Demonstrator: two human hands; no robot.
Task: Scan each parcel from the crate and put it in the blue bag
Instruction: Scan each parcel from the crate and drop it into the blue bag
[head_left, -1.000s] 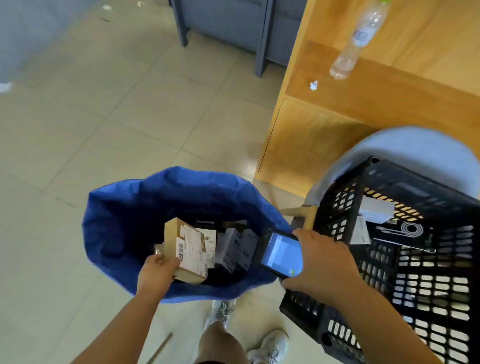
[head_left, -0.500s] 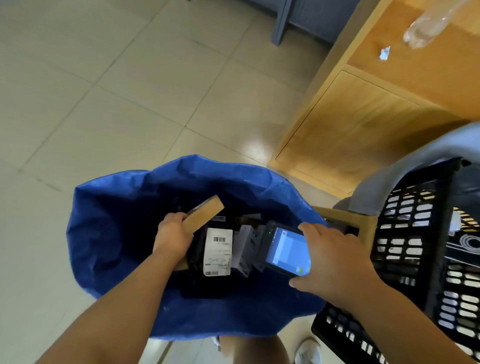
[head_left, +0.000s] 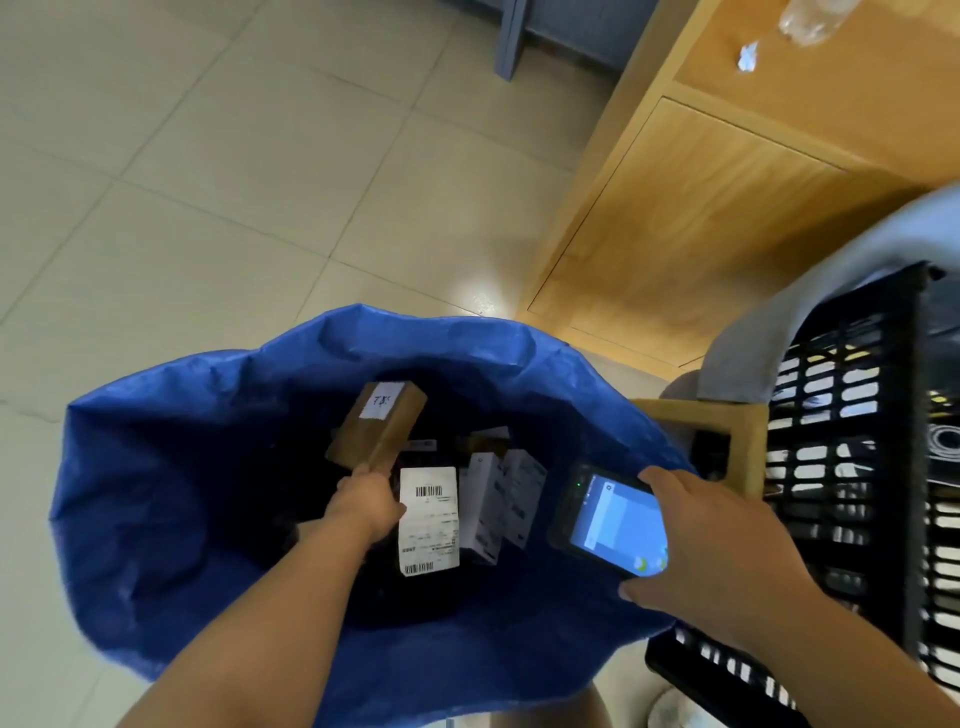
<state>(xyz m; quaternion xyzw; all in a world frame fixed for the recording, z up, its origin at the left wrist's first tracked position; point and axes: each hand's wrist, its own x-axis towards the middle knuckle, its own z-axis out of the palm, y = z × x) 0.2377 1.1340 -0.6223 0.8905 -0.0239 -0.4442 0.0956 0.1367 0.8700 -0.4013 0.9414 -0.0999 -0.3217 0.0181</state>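
- Left hand (head_left: 366, 506) is deep inside the blue bag (head_left: 156, 499), fingers closed on the near end of a brown cardboard parcel (head_left: 379, 426). The parcel is tilted, far end raised; a small white sticker with handwriting faces up.
- Right hand (head_left: 711, 545) grips the handheld scanner (head_left: 610, 519) by its right edge, fingers wrapped on it, screen lit and facing up. It hangs over the bag's right rim.
- Black crate (head_left: 841, 467) stands to the right, just beside the bag; contents are blurred and I cannot tell how many parcels remain.
- In the bag bottom: a dark parcel carrying a long white barcode label (head_left: 428, 519), and white boxes (head_left: 501, 499) leaning just right of it.
- Judgement: step in hand is the deposit of the brown parcel. Whether it was scanned cannot be confirmed here; screen text is unreadable.
- To do it well: lower the raised end until the parcel lies flat on the pile, then open the fingers. A drop from the tilt would likely knock the leaning white boxes over.
- The open patch left of the labelled parcel looks like the better landing spot; it keeps the stack level.
- Keep the scanner clear of the rim so the soft bag wall does not fold inward.
- Withdraw the left arm straight up; the bag mouth is slack and could catch on it.
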